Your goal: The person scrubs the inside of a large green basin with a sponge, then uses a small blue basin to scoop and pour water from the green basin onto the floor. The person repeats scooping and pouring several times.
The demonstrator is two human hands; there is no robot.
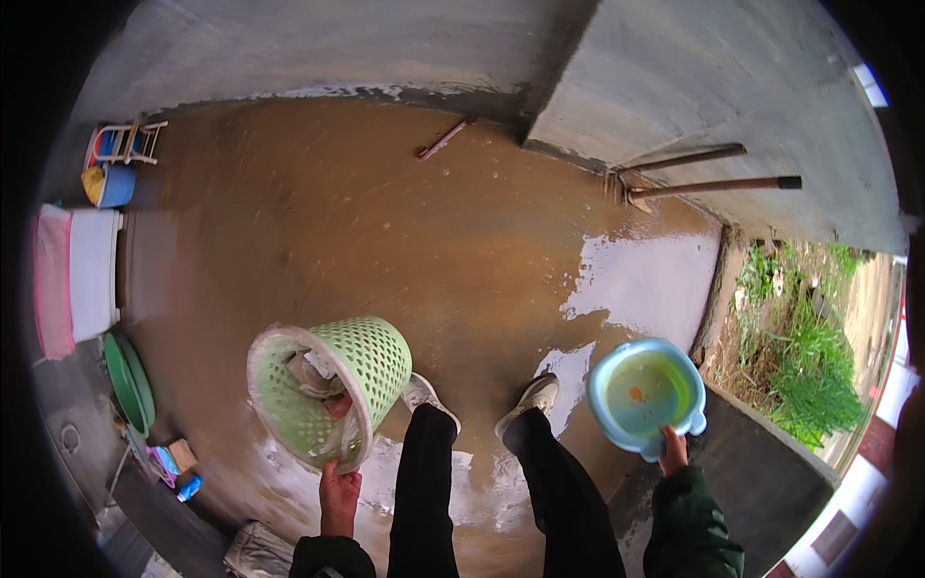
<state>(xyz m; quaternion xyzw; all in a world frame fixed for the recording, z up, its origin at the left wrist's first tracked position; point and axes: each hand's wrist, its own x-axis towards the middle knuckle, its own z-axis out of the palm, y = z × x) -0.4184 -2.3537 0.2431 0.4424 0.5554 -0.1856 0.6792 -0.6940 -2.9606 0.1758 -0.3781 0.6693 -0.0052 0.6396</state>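
Head view: left hand (339,496) grips the rim of a pale green perforated plastic basket (332,385) holding crumpled items; right hand (673,449) grasps a light blue plastic basin (646,395) of greenish water. Both are carried above the wet brown floor (385,222); neither is set down.

One view only: my head camera, fisheye, looks steeply down from standing height. Floor (385,222) well below, wall (337,48) at top, my legs (482,482) enter from lower edge.
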